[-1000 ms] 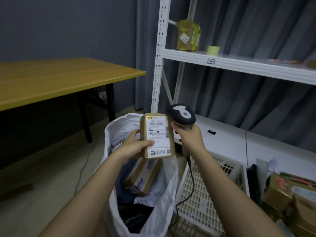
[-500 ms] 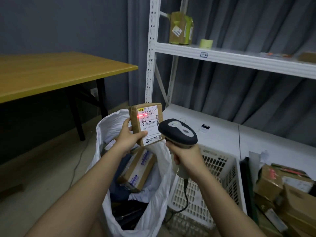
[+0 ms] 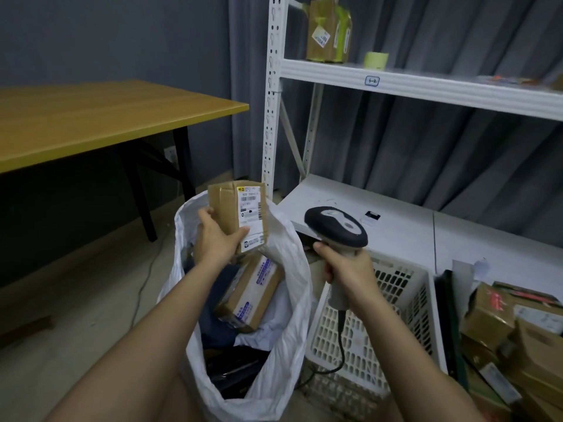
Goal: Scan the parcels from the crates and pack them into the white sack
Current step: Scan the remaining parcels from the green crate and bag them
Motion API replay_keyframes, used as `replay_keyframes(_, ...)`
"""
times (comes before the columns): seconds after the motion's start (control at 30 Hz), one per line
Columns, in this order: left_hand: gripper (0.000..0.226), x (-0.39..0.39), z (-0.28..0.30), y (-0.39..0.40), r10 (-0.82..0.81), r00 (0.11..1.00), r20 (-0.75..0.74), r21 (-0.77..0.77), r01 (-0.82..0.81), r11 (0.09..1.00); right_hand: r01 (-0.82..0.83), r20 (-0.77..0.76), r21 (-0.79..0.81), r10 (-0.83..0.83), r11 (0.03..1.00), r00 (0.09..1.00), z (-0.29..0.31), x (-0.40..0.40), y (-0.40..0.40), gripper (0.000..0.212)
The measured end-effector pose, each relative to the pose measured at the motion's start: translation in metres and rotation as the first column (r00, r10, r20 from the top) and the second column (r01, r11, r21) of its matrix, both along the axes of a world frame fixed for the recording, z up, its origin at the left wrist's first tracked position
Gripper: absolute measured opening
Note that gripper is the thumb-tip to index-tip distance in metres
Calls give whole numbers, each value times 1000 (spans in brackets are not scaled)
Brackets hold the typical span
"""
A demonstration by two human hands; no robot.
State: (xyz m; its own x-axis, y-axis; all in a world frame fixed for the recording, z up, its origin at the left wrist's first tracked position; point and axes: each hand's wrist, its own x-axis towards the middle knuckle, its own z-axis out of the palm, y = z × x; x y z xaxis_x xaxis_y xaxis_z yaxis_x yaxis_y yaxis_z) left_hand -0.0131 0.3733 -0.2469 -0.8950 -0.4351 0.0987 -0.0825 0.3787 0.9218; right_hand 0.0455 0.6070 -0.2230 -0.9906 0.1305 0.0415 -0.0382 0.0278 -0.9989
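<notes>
My left hand (image 3: 217, 239) grips a small brown cardboard parcel (image 3: 236, 213) with a white shipping label, held upright over the open mouth of the white sack (image 3: 283, 324). Inside the sack lies another labelled brown parcel (image 3: 249, 296) on dark items. My right hand (image 3: 347, 271) grips the handle of a grey and black barcode scanner (image 3: 336, 226), its head to the right of the held parcel and apart from it. A white slotted crate (image 3: 393, 324) stands right of the sack, and several brown parcels (image 3: 518, 339) are piled at the far right.
A white metal shelf rack (image 3: 426, 86) stands behind, carrying a taped box (image 3: 329, 28) and a tape roll (image 3: 376, 60). A yellow-topped table (image 3: 91, 117) with black legs is at the left. The scanner's black cable (image 3: 341, 345) hangs down by the crate.
The red scan line on the label is gone. My left hand has turned the parcel and shifted it left, away from the scanner. My right hand has drawn the scanner right.
</notes>
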Motion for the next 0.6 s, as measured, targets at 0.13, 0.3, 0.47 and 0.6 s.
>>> replay_keyframes(0.13, 68, 2, -22, -7, 101, 983, 154, -582, 8, 813, 35, 44, 14, -36, 999, 998, -14, -9, 4, 32)
replay_keyframes(0.3, 51, 7, -41, 15, 27, 853, 522, -626, 362, 691, 65, 89, 1, -65, 998, 994, -26, -13, 22, 32)
replay_keyframes(0.47, 35, 12, -21, 83, -351, 934, 58, -473, 336, 815, 286, 54, -56, -283, 957, 958, -24, -4, 76, 22)
replay_keyframes(0.6, 29, 17, -9, 170, -586, 807, -74, -369, 524, 767, 496, 53, -118, -493, 860, 868, -30, 23, 145, 18)
